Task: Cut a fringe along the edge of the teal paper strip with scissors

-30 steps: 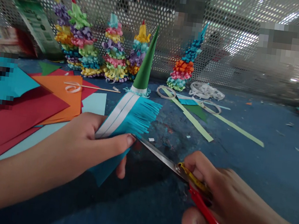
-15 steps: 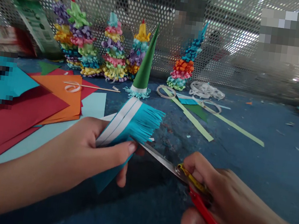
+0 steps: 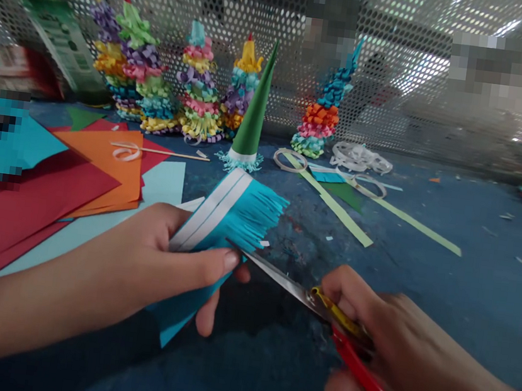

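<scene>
perforated metal mesh [image 3: 406,23] rising behind a scuffed blue worktop [image 3: 442,306], with curled-paper cones [image 3: 201,86] standing in a row along the far edge and a plain green paper cone [image 3: 252,118] standing upright just right of them, a turquoise fringe circling its base. red paper sheets [image 3: 25,217] and orange paper sheets [image 3: 102,170] lying overlapped at far left, pale green paper strips [image 3: 335,208] lying across the worktop at right. left hand [image 3: 153,258] closing firmly on a fringed turquoise paper piece [image 3: 233,211], thumb pressing on top, fingers curling beneath, the piece tilting up toward the far right, two white stripes running along it. right hand [image 3: 367,335] closing around red-handled scissors [image 3: 305,299], the blade tip reaching in near and touching the turquoise paper's edge just beside the left thumb.
</scene>
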`<control>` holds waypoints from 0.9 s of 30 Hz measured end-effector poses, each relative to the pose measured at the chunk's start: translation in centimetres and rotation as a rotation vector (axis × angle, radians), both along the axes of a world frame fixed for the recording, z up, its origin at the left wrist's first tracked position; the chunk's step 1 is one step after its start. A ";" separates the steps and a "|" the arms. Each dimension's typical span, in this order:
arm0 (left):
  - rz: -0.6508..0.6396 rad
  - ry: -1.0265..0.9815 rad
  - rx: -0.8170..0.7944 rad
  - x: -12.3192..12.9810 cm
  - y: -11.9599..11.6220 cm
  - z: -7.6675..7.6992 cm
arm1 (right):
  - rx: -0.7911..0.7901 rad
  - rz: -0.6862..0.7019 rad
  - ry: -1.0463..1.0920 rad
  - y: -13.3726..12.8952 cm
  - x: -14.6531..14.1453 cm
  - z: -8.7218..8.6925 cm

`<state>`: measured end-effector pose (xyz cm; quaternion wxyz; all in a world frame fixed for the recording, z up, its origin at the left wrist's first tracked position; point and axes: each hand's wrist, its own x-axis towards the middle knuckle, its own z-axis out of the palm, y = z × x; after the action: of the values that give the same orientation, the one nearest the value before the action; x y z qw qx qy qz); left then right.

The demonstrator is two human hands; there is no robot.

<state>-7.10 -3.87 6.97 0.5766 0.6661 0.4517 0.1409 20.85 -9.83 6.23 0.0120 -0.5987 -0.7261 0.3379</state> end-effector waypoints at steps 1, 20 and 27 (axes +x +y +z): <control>-0.014 -0.013 -0.015 0.0 0.0 -0.1 | 0.003 0.009 -0.020 0.0 0.0 0.0; 0.076 -0.212 -0.329 0.3 -0.4 -0.5 | -0.153 0.035 0.044 0.4 -0.3 0.4; 0.100 0.036 -0.092 -0.3 0.4 -0.3 | -0.022 0.048 0.074 0.2 0.7 -0.6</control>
<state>-7.41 -3.50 6.67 0.5907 0.6179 0.5007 0.1362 21.57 -9.67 5.66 0.0242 -0.5684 -0.7354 0.3681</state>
